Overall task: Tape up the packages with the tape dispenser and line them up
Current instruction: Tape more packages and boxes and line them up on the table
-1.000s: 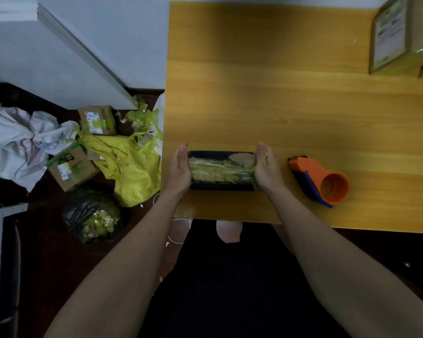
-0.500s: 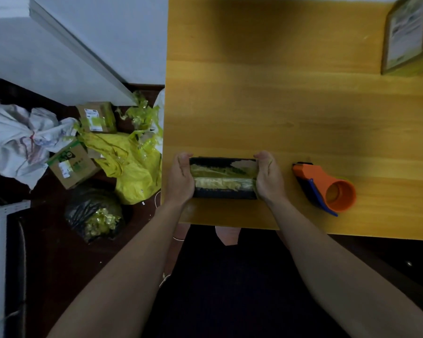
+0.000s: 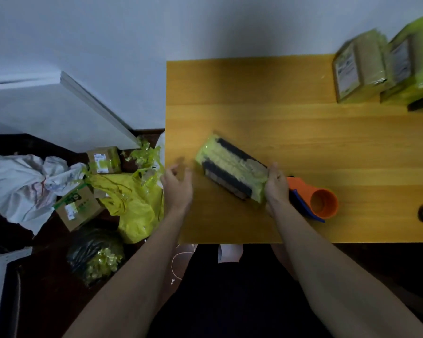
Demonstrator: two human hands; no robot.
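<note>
The right hand [image 3: 276, 185] is gripping the near-right end of the taped dark package [image 3: 231, 170], tilting it diagonally. The left hand [image 3: 177, 184] is hovering just left of it, fingers loose, holding nothing.

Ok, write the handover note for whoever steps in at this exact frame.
Left hand: off the package, fingers loose, holding nothing.
Right hand: grips the near end of the dark package, angled on the table, yellow tape over it.
Tape dispenser: on the table just right of that hand.
Taped packages stand at the far right corner.
Left: line this one up with them.
</note>
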